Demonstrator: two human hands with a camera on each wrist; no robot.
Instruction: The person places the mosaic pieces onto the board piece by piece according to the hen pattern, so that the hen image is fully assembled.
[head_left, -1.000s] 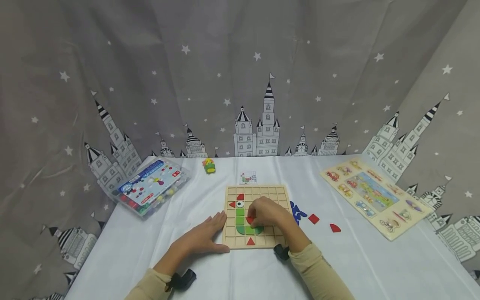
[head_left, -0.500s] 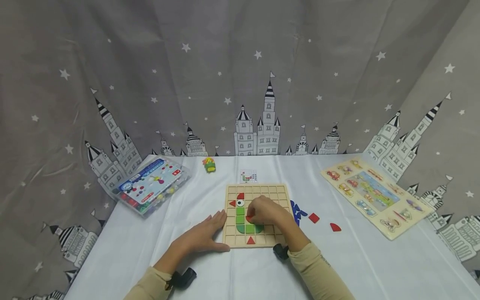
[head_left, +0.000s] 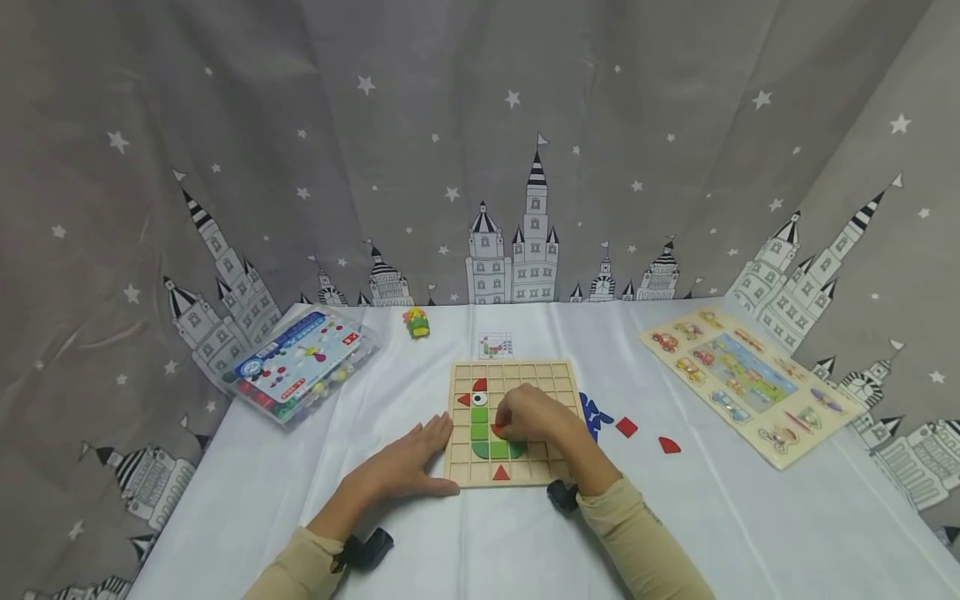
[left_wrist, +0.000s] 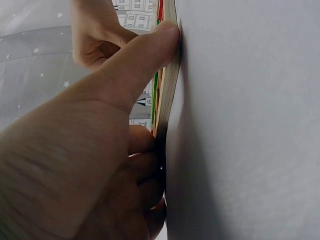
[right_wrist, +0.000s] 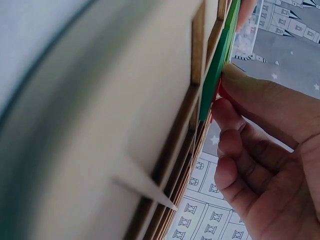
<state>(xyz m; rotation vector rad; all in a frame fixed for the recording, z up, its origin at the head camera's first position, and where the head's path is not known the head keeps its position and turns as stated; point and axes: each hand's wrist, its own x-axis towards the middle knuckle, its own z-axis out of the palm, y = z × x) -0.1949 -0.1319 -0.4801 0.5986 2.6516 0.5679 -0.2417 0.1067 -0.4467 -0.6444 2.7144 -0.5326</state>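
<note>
A wooden grid board lies on the white table. My right hand is over its middle, thumb and fingertips pinching a red piece low against the grid. The right wrist view shows a sliver of that red piece between the thumb and forefinger, beside a dark green piece. Flat along the board's left side is my left hand, fingers extended and thumb at the near left corner. Green squares, a round eye piece and red pieces, including a triangle, sit in the cells.
Blue pieces, a red square and a red quarter-circle lie right of the board. Beyond it is a small picture card and a toy figure. A plastic case stands left, a picture puzzle board right.
The head view has tipped slightly, so everything appears a little higher in it. Both hands keep nearly the same places on the board, the right one still pinching the red piece.
</note>
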